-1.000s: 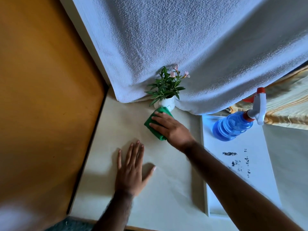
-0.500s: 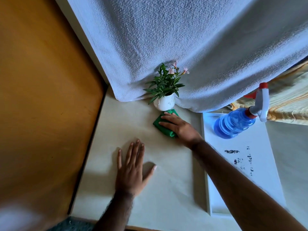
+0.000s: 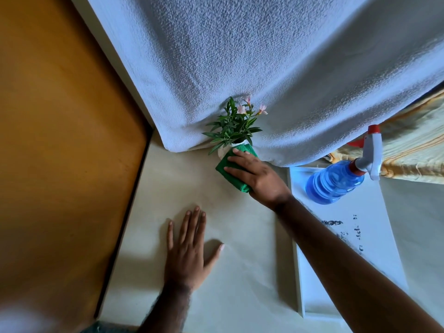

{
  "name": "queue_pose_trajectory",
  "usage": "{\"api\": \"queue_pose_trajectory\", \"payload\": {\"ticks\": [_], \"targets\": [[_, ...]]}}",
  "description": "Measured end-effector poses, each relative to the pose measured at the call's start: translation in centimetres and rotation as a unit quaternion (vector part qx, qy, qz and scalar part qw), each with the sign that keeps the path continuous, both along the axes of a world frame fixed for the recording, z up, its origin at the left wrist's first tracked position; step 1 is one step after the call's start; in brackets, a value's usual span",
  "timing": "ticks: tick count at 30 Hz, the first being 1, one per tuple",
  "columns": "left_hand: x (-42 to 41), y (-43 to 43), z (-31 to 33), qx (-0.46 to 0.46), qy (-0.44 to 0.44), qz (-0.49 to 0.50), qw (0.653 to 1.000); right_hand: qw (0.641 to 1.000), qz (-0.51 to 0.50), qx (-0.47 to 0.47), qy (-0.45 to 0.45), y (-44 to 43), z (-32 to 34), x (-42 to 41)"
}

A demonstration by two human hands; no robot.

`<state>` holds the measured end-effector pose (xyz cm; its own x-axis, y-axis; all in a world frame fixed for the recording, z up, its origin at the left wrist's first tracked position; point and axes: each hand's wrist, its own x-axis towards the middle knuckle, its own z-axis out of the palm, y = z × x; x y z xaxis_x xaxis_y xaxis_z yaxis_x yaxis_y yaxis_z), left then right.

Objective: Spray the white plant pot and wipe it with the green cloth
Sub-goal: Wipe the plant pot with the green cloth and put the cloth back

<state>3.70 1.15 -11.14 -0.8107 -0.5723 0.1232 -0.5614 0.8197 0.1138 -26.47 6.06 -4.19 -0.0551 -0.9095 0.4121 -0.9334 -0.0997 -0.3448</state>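
Observation:
A small white plant pot (image 3: 222, 151) with green leaves and pink flowers stands on the cream table against a hanging white towel. My right hand (image 3: 258, 175) presses the folded green cloth (image 3: 227, 169) against the pot's front, so most of the pot is hidden. My left hand (image 3: 188, 251) lies flat on the table, fingers spread, holding nothing. A blue spray bottle (image 3: 336, 180) with a white and red trigger rests at the right on a white tray.
The white towel (image 3: 264, 68) hangs right behind the pot. The white tray (image 3: 374, 239), marked with dark specks, sits at the right. An orange-brown wooden panel (image 3: 60, 140) borders the table on the left. A yellow patterned fabric (image 3: 413, 150) lies behind the bottle.
My right hand has moved the green cloth up from the table at the pot's base onto the pot's front. My left hand has stayed flat in place.

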Motion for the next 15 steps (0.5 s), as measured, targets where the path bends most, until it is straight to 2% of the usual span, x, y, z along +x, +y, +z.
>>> {"api": "queue_pose_trajectory", "payload": {"ticks": [15], "targets": [[-0.1, 0.0, 0.0, -0.008, 0.003, -0.004, 1.000, 0.996, -0.046, -0.004, -0.071, 0.8, -1.9, 1.3]]}}
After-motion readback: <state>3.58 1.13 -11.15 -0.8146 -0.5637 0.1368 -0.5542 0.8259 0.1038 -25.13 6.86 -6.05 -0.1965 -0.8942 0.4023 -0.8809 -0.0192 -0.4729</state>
